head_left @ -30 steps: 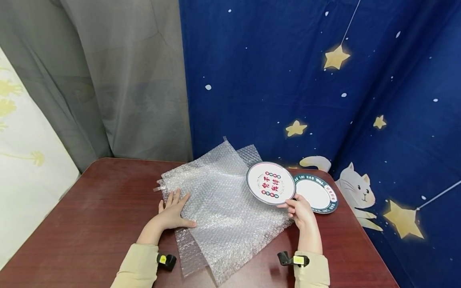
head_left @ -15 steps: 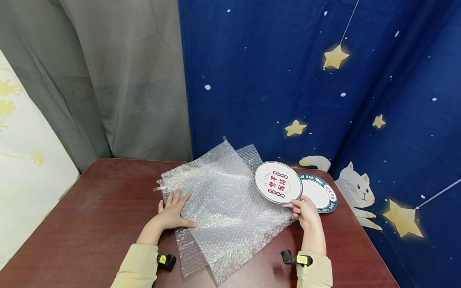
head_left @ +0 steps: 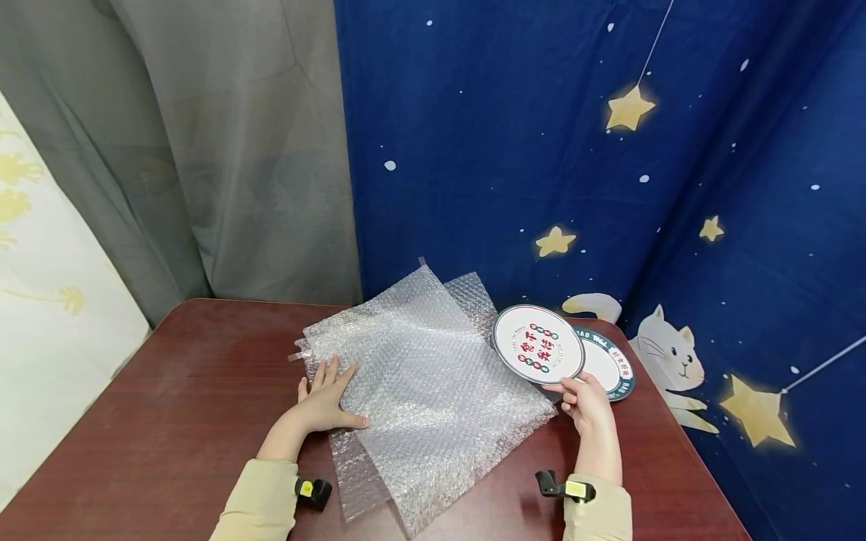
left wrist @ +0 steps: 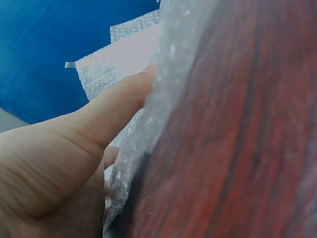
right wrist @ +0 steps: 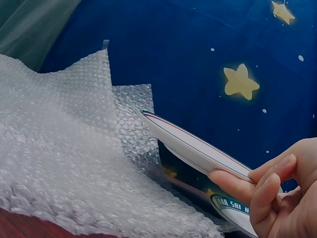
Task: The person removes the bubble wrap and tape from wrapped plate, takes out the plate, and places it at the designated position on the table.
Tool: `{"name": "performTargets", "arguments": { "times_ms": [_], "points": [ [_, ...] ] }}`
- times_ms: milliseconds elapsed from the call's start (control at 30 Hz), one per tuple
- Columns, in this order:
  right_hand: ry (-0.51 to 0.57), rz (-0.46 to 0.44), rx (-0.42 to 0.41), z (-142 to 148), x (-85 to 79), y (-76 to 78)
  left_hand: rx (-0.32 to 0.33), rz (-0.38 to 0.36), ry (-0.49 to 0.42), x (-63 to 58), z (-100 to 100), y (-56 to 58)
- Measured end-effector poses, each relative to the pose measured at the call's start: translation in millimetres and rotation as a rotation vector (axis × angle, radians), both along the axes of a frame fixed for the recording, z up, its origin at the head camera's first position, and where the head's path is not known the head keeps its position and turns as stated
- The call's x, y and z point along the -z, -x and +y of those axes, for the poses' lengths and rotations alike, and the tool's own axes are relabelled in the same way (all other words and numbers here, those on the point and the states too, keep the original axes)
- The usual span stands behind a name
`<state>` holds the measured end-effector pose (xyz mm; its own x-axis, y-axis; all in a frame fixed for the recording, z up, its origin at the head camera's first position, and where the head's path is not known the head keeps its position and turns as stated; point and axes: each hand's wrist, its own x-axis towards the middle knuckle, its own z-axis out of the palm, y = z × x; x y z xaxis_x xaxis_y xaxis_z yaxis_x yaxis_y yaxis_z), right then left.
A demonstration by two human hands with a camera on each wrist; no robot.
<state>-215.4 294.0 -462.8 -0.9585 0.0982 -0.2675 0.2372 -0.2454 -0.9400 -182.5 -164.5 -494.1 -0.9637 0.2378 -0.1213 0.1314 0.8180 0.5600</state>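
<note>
My right hand [head_left: 587, 402] pinches the near rim of a round white plate [head_left: 539, 344] printed with red characters. In the right wrist view the plate [right wrist: 198, 148] is seen edge-on, tilted, with the thumb above and fingers beneath. It overlaps a second plate [head_left: 619, 368], white with a dark green lettered rim, at the table's right. My left hand [head_left: 323, 402] rests with spread fingers on the left edge of the bubble wrap [head_left: 433, 391], which lies in overlapping sheets. The left wrist view shows the thumb [left wrist: 119, 101] straight along the wrap's edge.
The dark red wooden table [head_left: 169, 421] extends left of the wrap. Behind it hang a grey curtain [head_left: 257, 165] and a blue curtain [head_left: 473, 150] with stars and a cat. The table's right edge runs close beside the second plate.
My right hand has carried the held plate to the right, away from the bubble wrap, covering more of the second plate. The left hand has stayed in place.
</note>
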Motion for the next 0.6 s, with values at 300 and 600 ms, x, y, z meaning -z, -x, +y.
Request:
{"name": "performTargets", "arguments": {
  "times_ms": [300,600],
  "points": [
    [0.029,-0.019,0.044,9.6,0.9,-0.1,-0.006,0.011,0.004,-2.0,-0.2,-1.7],
    [0.059,-0.023,0.092,16.5,3.9,-1.5,-0.01,0.012,0.004,-2.0,0.2,-1.4]
  ]
}}
